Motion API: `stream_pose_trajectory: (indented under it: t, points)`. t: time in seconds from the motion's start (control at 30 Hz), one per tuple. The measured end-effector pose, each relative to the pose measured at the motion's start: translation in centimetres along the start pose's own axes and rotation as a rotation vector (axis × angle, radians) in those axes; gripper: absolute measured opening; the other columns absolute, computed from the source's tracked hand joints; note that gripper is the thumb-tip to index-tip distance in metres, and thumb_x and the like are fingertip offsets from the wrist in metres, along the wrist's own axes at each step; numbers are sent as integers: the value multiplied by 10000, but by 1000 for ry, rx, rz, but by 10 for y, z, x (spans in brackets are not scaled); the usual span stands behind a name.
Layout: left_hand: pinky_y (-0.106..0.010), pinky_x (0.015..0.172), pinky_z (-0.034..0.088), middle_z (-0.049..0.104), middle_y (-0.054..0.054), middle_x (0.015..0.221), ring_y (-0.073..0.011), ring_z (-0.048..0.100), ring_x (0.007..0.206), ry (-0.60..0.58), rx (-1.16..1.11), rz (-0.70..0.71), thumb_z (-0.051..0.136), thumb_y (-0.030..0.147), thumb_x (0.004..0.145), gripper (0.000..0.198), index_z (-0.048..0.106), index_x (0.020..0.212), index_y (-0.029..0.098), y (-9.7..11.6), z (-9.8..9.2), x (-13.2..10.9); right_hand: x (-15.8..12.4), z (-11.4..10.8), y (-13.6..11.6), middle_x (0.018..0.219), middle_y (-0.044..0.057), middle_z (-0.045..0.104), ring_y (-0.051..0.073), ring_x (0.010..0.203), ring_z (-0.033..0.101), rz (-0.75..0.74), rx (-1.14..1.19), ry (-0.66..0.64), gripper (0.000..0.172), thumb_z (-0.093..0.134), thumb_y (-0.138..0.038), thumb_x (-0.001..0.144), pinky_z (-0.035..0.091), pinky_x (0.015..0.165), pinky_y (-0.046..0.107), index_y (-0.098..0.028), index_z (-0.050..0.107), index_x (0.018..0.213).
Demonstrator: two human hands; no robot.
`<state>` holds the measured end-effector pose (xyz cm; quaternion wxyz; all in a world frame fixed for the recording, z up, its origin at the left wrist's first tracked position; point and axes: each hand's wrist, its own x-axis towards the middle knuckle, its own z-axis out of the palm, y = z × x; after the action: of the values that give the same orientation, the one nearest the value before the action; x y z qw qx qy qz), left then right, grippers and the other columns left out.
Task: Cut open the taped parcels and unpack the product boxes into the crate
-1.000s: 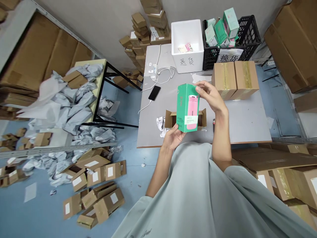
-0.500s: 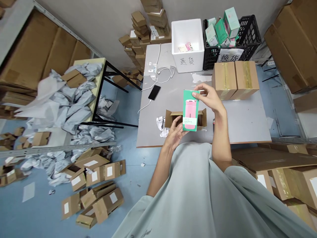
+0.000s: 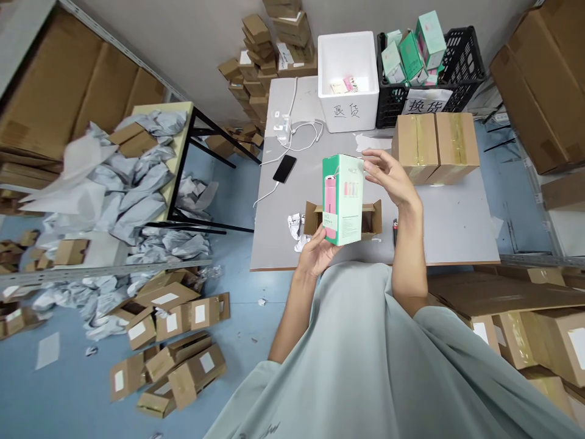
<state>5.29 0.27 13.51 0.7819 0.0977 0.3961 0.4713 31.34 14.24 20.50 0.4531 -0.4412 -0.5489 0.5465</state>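
A green and white product box (image 3: 350, 201) with a pink bottle-like item printed on it is held upright above the table. My left hand (image 3: 317, 250) grips its lower left corner from below. Beside the upper right edge, my right hand (image 3: 388, 177) has its fingers stretched out; at most the fingertips brush the box. Behind and below it stands an open cardboard box (image 3: 372, 219), partly hidden by the product box. Crumpled white paper (image 3: 295, 227) lies left of the carton.
On the grey table (image 3: 452, 225) are a phone (image 3: 285, 169) on a cable, a white foam bin (image 3: 348, 113), a black crate (image 3: 461, 73) with green boxes, and two taped cartons (image 3: 436, 146). Left, a side table (image 3: 178, 152) holds grey plastic bags; opened cartons (image 3: 196, 372) litter the floor.
The product box has turned, so its white printed side now shows next to the green front. My right hand has come off its top edge, while the left still grips below.
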Motion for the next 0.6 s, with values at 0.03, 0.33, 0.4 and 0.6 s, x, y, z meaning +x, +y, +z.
stream_pose_trajectory:
  t: [0.03,0.33,0.4,0.6]
  points:
    - [-410,1124,688,831,-113,1422,-302,798,1352,7,-34,-17,729,244,1063,512,664,1570,244,0,0,0,0,0,0,1336,67,767,299,1315,701,11,14,-27,709,868,-878,826,646,1095,506,-370,754,1306]
    - [-416,1091,700,836,-137,1401,-331,769,1411,-3,-51,-79,670,307,1094,466,677,1549,208,-2,-2,4,2,7,4,1264,53,780,269,1194,739,14,77,-66,630,940,-793,794,668,1042,461,-323,770,1177]
    - [-421,1063,706,831,-129,1398,-322,806,1331,-22,23,-4,794,362,1032,580,639,1579,246,-4,-1,5,5,8,9,1254,57,779,272,1187,735,-15,23,-21,597,955,-766,784,668,1019,444,-303,780,1119]
    - [-393,1011,706,850,-66,1297,-265,843,1159,7,190,158,1061,444,788,817,641,1477,313,-13,10,7,13,10,21,1153,65,779,289,1166,722,-46,-109,66,567,951,-727,770,671,968,436,-266,786,1056]
